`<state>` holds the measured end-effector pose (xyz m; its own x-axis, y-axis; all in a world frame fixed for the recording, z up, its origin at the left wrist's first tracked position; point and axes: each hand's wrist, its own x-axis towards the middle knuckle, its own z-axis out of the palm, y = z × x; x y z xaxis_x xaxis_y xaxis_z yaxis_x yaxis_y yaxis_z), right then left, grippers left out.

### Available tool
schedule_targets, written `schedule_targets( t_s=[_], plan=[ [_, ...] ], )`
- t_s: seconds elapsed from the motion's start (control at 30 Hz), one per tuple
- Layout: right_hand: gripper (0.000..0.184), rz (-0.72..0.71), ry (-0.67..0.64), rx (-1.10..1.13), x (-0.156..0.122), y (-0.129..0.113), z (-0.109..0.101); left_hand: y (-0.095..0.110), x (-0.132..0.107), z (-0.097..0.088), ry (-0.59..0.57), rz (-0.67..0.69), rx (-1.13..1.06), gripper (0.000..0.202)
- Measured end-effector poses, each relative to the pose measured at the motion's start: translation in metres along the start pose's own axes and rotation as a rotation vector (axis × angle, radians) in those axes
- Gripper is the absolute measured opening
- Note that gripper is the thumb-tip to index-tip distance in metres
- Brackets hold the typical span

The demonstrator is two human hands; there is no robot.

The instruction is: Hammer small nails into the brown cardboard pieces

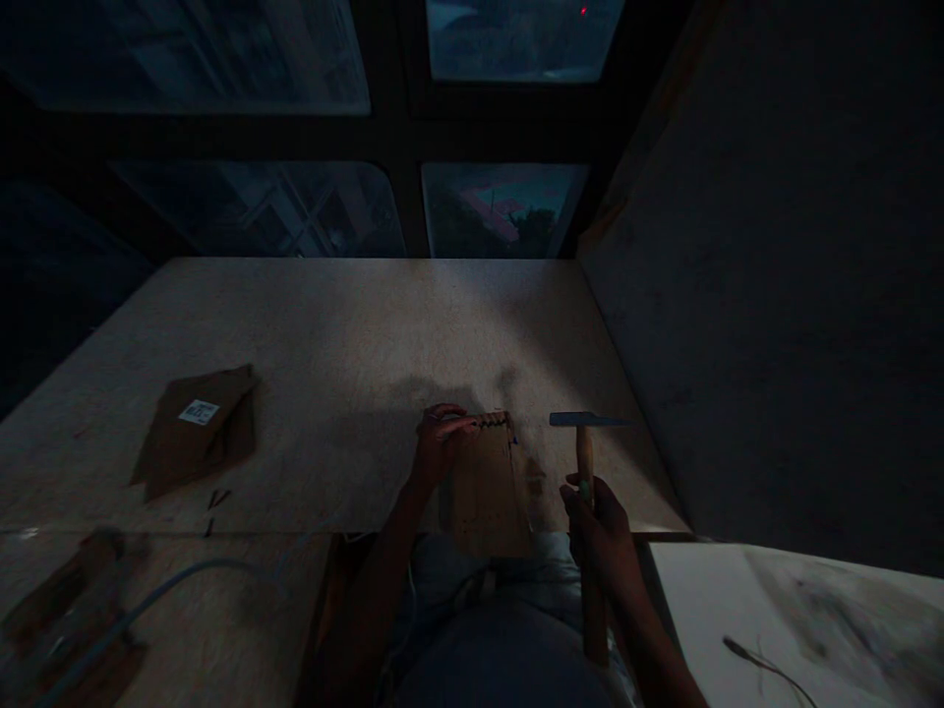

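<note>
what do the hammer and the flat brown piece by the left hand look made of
Hammer head: likely metal, from its dull blue-grey look and thin tapered end. Hammer handle: probably wood, light brown and smooth-looking. Flat brown piece: cardboard or thin wood, matte and plain brown; the dim light leaves that open.

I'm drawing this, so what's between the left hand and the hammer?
In the head view, a flat brown piece, with the left hand at its top corner, then a strip of shadowed tabletop before the hammer in the right hand.
</note>
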<state>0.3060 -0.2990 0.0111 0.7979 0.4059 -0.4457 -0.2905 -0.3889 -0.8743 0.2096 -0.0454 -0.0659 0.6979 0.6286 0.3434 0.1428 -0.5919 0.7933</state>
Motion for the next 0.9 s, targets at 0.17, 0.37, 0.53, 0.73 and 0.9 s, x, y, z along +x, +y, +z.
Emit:
schedule_targets(
  t_s=[0.17, 0.37, 0.53, 0.73, 0.9],
  plan=[
    [0.046, 0.002, 0.008, -0.035, -0.002, 0.001, 0.001, 0.007, 0.0, 0.0, 0.023, 0.038, 0.033, 0.032],
    [0.047, -0.112, -0.034, -0.161, -0.011, -0.016, -0.008, 0.011, 0.0, 0.0, 0.018, 0.027, 0.117, 0.036],
    [0.047, -0.284, -0.216, -0.362, -0.018, -0.049, -0.015, 0.014, -0.001, -0.001, -0.007, 0.033, 0.159, 0.032],
    [0.04, -0.406, -0.409, -0.436, -0.015, -0.068, -0.004, 0.022, -0.002, -0.003, -0.041, 0.044, 0.215, 0.024],
    [0.041, -0.449, -0.442, -0.554, -0.003, -0.061, 0.015, 0.024, -0.004, -0.005, -0.047, 0.073, 0.247, 0.025]
  ],
)
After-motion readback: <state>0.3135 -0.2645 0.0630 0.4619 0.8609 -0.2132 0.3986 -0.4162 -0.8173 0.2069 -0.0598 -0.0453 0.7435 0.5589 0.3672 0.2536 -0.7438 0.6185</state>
